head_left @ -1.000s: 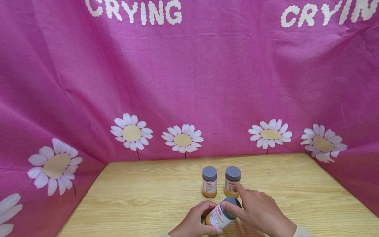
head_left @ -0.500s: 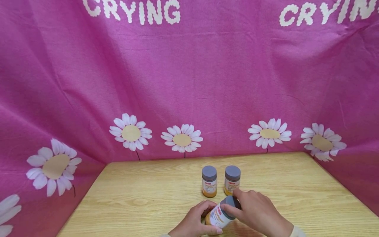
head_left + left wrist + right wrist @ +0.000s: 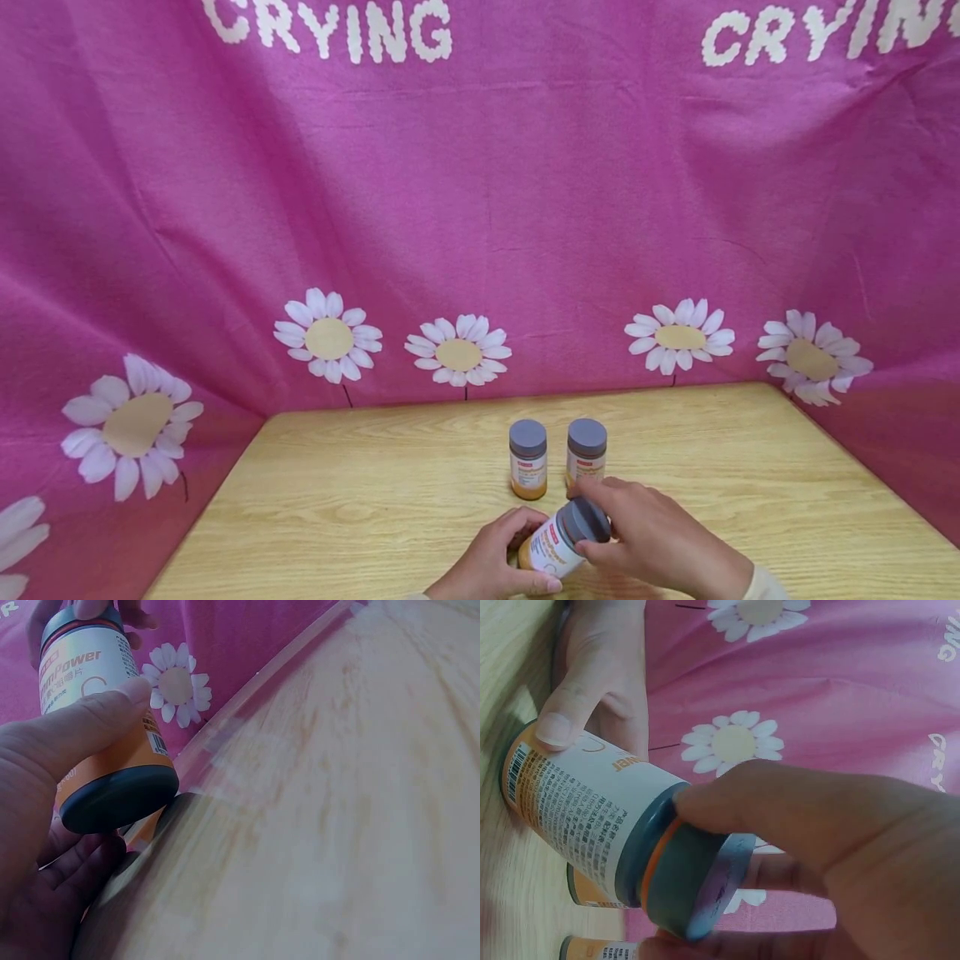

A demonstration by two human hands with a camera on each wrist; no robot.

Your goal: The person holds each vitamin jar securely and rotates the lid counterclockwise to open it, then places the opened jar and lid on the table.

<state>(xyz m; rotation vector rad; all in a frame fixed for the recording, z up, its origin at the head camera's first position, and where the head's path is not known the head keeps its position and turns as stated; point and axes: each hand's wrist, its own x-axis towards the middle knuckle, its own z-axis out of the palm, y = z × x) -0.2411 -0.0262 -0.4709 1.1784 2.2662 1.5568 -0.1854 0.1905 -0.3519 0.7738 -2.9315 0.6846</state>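
My left hand (image 3: pixel 491 557) grips the body of a supplement bottle (image 3: pixel 546 552), its thumb across the white and orange label. The bottle leans to the right, its dark base (image 3: pixel 120 799) showing in the left wrist view. My right hand (image 3: pixel 652 533) holds the grey lid (image 3: pixel 686 877) between thumb and fingers. An orange ring shows between the lid and the bottle's dark neck in the right wrist view. Two similar bottles stand upright just behind, a left one (image 3: pixel 528 471) and a right one (image 3: pixel 587 458); the right hand's fingers overlap the lower part of the latter.
The pale wooden table (image 3: pixel 360 500) extends to both sides of the hands. A pink cloth (image 3: pixel 487 208) with daisies and white lettering hangs along its back and sides.
My right thumb has shifted from the lid's upper left side down to its lower edge, and the fingers have turned around the lid. The left hand keeps its grip on the bottle.
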